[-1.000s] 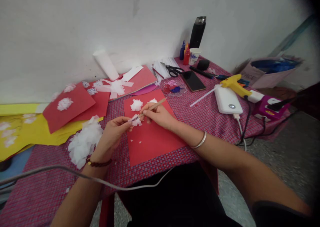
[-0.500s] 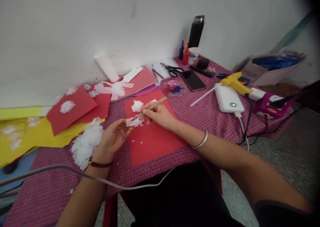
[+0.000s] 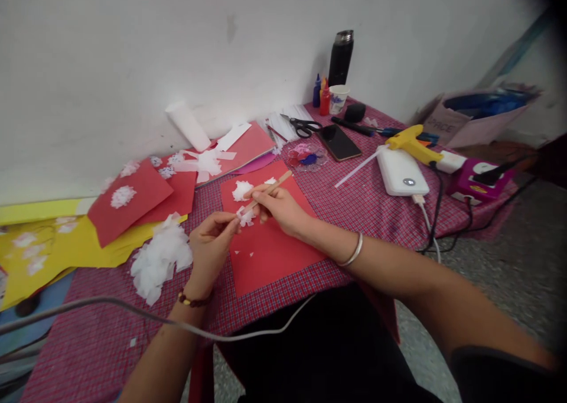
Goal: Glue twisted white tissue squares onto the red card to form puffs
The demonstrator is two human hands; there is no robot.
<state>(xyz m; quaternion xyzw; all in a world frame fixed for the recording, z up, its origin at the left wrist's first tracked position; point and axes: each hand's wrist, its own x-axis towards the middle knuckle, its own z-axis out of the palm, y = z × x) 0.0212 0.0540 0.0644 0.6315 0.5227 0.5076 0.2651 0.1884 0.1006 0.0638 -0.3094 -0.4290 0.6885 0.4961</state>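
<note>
A pale wooden stick (image 3: 282, 180) slants through the closed fingers of my right hand (image 3: 278, 207), its lower end toward my left hand. My left hand (image 3: 215, 237) pinches a small piece of white tissue paper (image 3: 240, 212) at that end; whether the paper is wrapped round the tip I cannot tell. Both hands are above a red sheet (image 3: 274, 249). White fluffy paper clusters sit on the sheet, one (image 3: 242, 191) beyond my fingers and another (image 3: 248, 218) just under them. A heap of white tissue pieces (image 3: 160, 255) lies left of my left wrist.
Red cards (image 3: 146, 181) with paper tufts lie on the left, over yellow paper (image 3: 106, 243). Toward the back are scissors (image 3: 302, 125), a phone (image 3: 339, 142) and a paint dish (image 3: 308, 156). A glue gun (image 3: 411, 144) rests by a white power bank (image 3: 401, 172). A cable (image 3: 133, 311) crosses in front.
My left hand has moved right and up to the stick's lower end. The tissue piece, held out flat before, is now bunched between the fingertips there. My right hand keeps its hold.
</note>
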